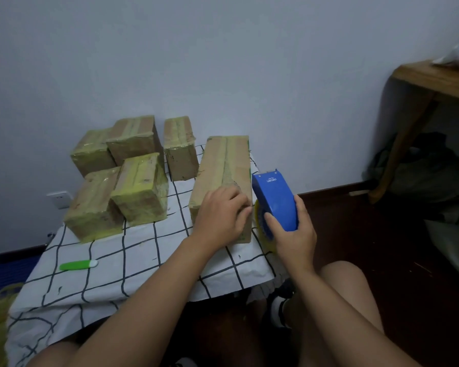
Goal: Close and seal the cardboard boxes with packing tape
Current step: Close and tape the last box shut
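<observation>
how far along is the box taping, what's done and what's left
Done: five small boxes at the back left already wear yellowish tape. In hand: left hand presses on the long box, taped along its top; right hand grips the blue tape dispenser beside it. Left: apparently finishing this box's near end.

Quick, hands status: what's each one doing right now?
Left hand: open, resting flat on the long box near its taped seam.
Right hand: closed around the blue tape dispenser, beside the box.
</observation>
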